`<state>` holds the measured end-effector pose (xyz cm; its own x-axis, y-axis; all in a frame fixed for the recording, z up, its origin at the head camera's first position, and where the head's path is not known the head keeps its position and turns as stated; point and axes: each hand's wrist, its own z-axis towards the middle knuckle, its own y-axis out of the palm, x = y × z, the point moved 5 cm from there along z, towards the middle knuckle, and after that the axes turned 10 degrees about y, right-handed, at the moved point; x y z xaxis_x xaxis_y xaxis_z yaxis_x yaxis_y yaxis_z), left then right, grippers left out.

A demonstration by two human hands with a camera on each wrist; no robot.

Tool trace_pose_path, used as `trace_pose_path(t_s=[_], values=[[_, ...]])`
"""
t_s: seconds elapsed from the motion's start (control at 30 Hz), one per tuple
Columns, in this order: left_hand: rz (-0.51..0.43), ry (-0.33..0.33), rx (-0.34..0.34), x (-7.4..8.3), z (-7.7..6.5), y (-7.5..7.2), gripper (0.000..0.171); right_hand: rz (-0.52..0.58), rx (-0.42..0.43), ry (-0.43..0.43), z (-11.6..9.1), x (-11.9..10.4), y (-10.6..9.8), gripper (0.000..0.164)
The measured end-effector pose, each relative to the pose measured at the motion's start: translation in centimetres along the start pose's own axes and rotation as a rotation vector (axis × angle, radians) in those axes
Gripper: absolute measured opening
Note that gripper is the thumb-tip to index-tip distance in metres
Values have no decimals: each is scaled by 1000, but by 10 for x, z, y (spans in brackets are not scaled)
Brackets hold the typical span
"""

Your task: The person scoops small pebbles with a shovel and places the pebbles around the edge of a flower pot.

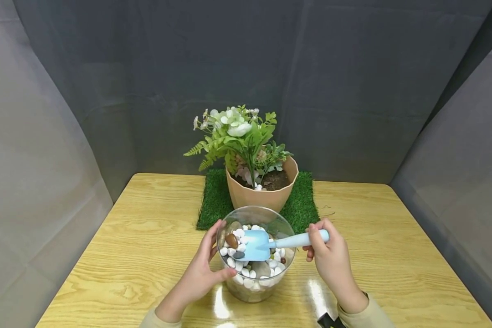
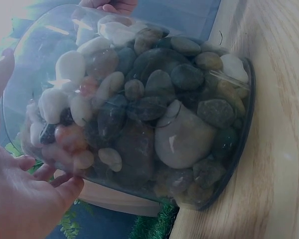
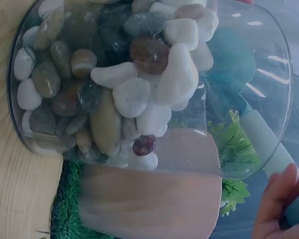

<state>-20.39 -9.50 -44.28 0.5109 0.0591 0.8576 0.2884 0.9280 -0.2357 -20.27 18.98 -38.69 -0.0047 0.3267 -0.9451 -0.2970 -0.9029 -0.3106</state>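
Note:
A clear round bowl [image 1: 252,297] stands near the table's front middle, filled partway with white, brown and grey pebbles [image 2: 184,137]. My left hand [image 1: 202,269] holds its left side, thumb at the front rim and fingers around the back left. My right hand [image 1: 332,250] grips the handle of a light blue hand trowel [image 1: 257,246], which reaches in from the right. The trowel's blade lies inside the bowl, over the pebbles and below the rim. Through the clear wall in the right wrist view, the trowel blade [image 3: 231,59] shows above the white pebbles.
Just behind the bowl, a peach plant pot [image 1: 256,199] with soil, white flowers [image 1: 238,130] and green leaves stands on a square of artificial grass [image 1: 213,200]. The wooden table [image 1: 160,218] has grey cloth [image 1: 332,91] behind and at both sides.

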Motion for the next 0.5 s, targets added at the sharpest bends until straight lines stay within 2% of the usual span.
trace_pose_path(t_s=[0.23,0.5], values=[[5,-3,-2,0,0,0,108,56,-35,39,0,2,0,24],[2,-2,1,0,0,0,107,73,-54,58,0,4,0,25]])
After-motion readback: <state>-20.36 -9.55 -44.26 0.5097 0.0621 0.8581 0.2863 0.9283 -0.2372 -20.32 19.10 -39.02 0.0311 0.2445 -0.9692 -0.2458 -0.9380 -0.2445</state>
